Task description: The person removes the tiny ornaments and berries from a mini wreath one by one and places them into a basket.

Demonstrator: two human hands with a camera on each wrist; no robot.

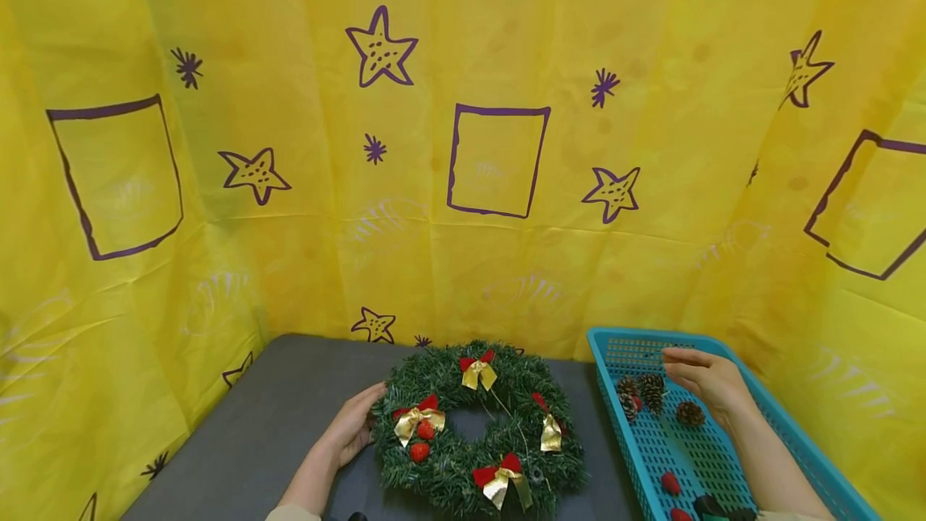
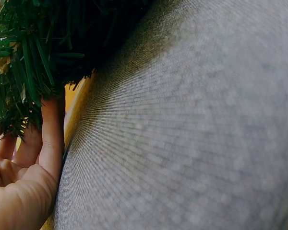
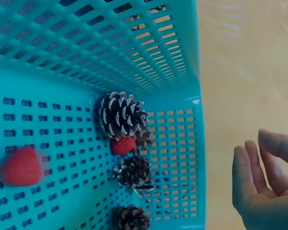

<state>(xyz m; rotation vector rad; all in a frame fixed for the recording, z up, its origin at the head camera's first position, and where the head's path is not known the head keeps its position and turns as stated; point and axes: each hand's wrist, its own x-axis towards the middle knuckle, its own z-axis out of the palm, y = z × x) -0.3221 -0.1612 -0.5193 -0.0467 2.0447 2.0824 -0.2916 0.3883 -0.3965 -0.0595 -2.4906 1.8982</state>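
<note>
A round green wreath (image 1: pixel 531 376) lies on the dark table, bearing red-and-gold bows (image 1: pixel 479 371) and two red berries (image 1: pixel 419 452) at its left. My left hand (image 1: pixel 354 422) holds the wreath's left edge; in the left wrist view the foliage (image 2: pixel 19 62) partly hides the fingers. Over the far right part of a turquoise basket (image 1: pixel 629 457) is my right hand (image 1: pixel 709 384), fingers loosely bent and holding nothing. Pine cones (image 3: pixel 120 114) gather at the basket's far end, with a red berry (image 3: pixel 123 144) among them. Another red berry (image 3: pixel 21 166) lies apart from them.
The grey-black tabletop (image 1: pixel 246 432) extends left of the wreath. Dark items (image 1: pixel 707 505) lie in the near part of the basket, cut off by the frame. A yellow cloth (image 1: pixel 434 264) with purple drawings hangs behind and at both sides.
</note>
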